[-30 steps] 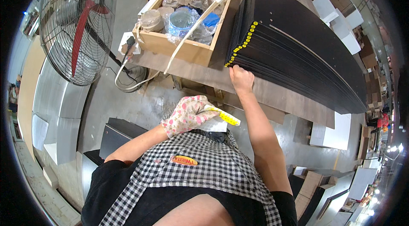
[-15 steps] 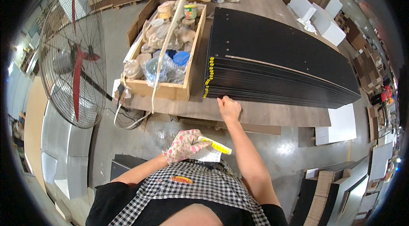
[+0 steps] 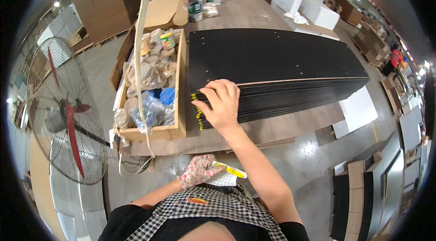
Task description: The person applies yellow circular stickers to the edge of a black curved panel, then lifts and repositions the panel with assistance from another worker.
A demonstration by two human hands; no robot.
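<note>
From the head view, I'm looking down on a person at a wooden table, where a stack of black boards lies flat, with yellow dots running down its near left corner. The bare right hand is at that corner, fingers curled and thumb parted from them, seemingly with nothing between; whether the fingertips touch the boards I can't tell. The left hand, in a flowered glove, grips a pale sheet with a yellow strip along its upper edge, just in front of the checked apron.

What worries me is that corner: the edges sit close together, so a dot pressed carelessly could land crooked or straddle two boards. Dragging fingers might lift a dot or nudge the upper boards out of line. The sheet, pinched on one side only, could bend or brush the apron. A white cord hangs over the open box alongside; a sweeping arm might catch it.
</note>
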